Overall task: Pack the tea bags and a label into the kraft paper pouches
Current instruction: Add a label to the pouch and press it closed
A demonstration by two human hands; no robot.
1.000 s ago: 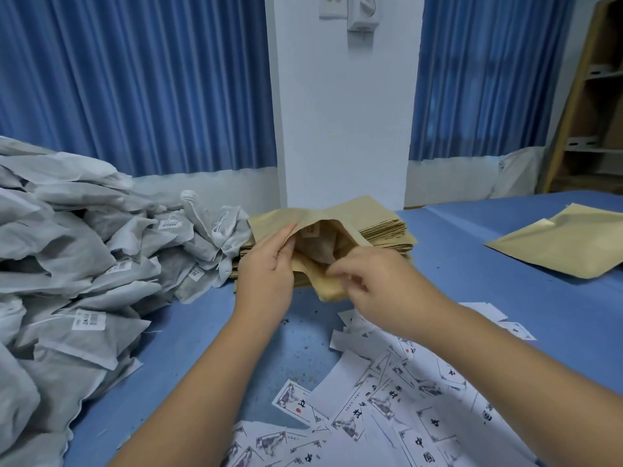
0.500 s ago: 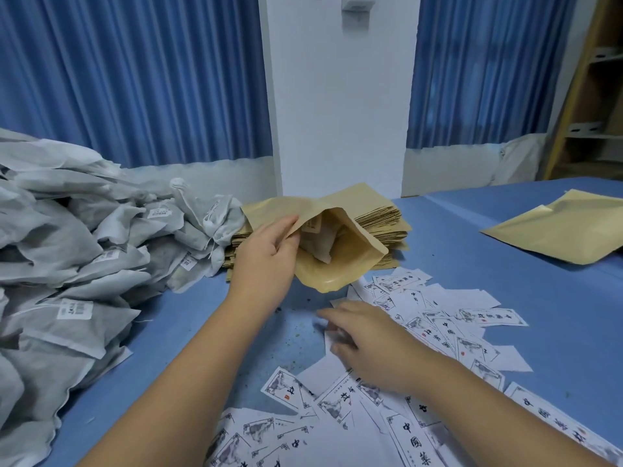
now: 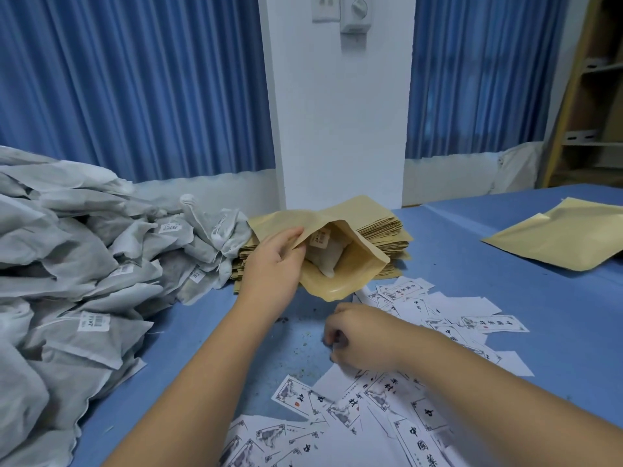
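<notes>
Now the left hand (image 3: 273,264) grips the upper lip of a kraft paper pouch (image 3: 360,267), holding its mouth spread toward the wearer and slightly to the right. One tea bag (image 3: 325,257) sits inside. The right hand (image 3: 367,335) rests knuckles-up on the scattered labels (image 3: 494,324) on the desk (image 3: 556,315), just below the mouth. Its fingers (image 3: 333,337) are curled under; whether they pinch a label cannot be told. The pouch's long axis runs away toward the stack of empty pouches (image 3: 387,230), so a label would likely travel up and forward from the right hand, the nearer one, into the opening.
</notes>
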